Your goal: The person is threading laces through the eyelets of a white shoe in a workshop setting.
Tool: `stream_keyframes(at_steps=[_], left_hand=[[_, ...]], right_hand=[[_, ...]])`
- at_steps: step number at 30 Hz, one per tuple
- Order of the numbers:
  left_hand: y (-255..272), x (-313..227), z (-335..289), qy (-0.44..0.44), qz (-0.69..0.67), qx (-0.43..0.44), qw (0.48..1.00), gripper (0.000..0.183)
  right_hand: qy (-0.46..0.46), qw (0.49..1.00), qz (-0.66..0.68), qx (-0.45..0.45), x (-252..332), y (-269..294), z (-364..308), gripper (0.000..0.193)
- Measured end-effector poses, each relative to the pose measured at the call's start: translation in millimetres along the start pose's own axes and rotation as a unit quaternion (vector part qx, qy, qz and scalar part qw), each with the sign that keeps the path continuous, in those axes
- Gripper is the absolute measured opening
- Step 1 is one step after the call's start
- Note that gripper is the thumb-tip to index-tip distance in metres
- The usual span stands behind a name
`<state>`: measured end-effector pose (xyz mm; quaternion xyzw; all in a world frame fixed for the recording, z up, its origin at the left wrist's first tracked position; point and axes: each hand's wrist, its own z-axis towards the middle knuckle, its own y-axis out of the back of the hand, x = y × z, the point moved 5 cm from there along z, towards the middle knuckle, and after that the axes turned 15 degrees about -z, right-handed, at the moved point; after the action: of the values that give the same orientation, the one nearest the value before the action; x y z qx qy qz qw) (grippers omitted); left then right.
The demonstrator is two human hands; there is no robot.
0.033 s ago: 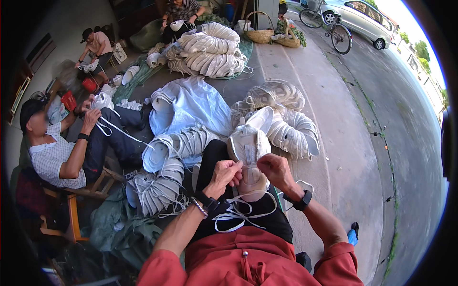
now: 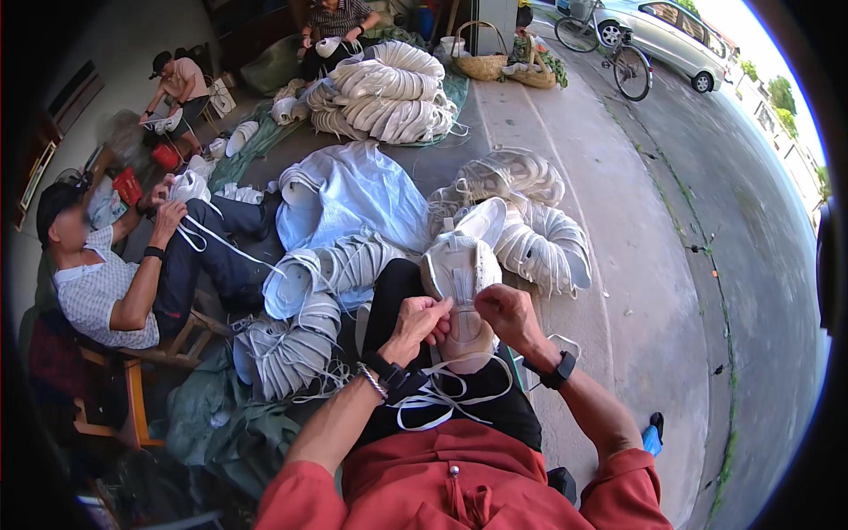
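Observation:
A white sneaker (image 2: pixel 459 274) rests on my lap, its toe toward me and its heel away. My left hand (image 2: pixel 417 325) is closed in a pinch at the left edge of its lacing area. On the other side my right hand (image 2: pixel 514 316) also has its fingers pinched together, close over the shoe. Whatever lies between the fingertips of either hand is too small to make out. Loose white shoelace (image 2: pixel 446 402) hangs in loops below the toe, across my black trousers.
Nested white shoes lie in rows to the left (image 2: pixel 291 344) and right (image 2: pixel 548 243), with a bigger pile (image 2: pixel 389 93) farther back. A pale blue cloth (image 2: pixel 349 199) covers some. A seated person (image 2: pixel 110 291) at left handles a laced shoe; two more people sit behind.

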<state>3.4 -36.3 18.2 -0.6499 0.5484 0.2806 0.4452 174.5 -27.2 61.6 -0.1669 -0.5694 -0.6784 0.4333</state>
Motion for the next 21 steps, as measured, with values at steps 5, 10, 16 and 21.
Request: stream_keyframes(at_steps=[5, 10, 16, 21], left_hand=[[1, 9, 9, 0.025, 0.016, -0.047, 0.998, 0.035], [0, 9, 11, 0.015, 0.014, -0.049, 0.999, 0.034], [3, 10, 11, -0.005, 0.000, -0.065, 0.998, 0.032], [4, 11, 11, -0.016, -0.003, -0.068, 0.998, 0.031]], right_hand=[[0.044, 0.994, -0.094, -0.032, -1, -4, 4, 0.005], [0.043, 0.982, -0.181, -0.019, 0, -8, 6, 0.007], [0.090, 0.972, -0.216, 0.021, 1, -14, 15, 0.008], [0.128, 0.959, -0.247, 0.049, 4, -20, 20, 0.007]])
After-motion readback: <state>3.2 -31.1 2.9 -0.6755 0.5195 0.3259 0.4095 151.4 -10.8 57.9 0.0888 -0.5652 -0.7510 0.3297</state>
